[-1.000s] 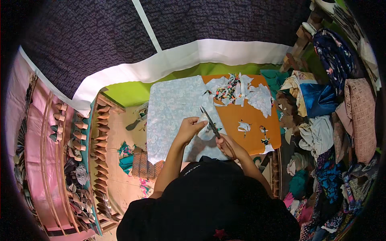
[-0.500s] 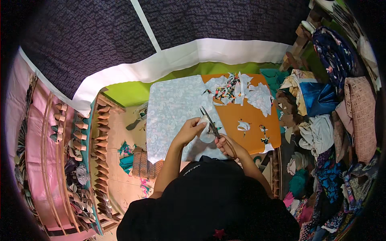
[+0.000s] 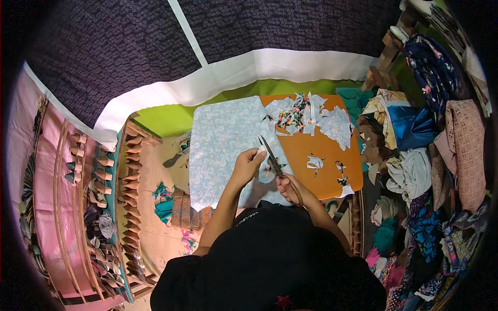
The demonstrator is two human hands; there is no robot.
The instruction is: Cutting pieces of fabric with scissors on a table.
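Observation:
In my right hand (image 3: 289,187) is a pair of scissors (image 3: 274,159) with dark blades and brown handles. The blades point away from me, toward the far side of the table, and their tips look slightly apart. My left hand (image 3: 249,165) pinches a small white-backed piece of fabric (image 3: 266,175) close beside the blades. Part of that piece is hidden by my fingers and the scissors. Under both hands spreads a large pale sheet of fabric (image 3: 223,140) with a faint pattern, lying over the left part of an orange table (image 3: 301,150).
Floral and white fabric scraps (image 3: 298,116) lie at the table's far right, with smaller cut bits (image 3: 314,163) nearer. Heaped cloths (image 3: 410,171) crowd the right side. Racks of wooden shoe lasts (image 3: 132,192) stand at left. A dark patterned curtain (image 3: 155,52) hangs beyond the table.
My left hand has shifted slightly, and less of the white piece shows above the blades. The scissors have tilted a little; my right hand stays nearly in place.

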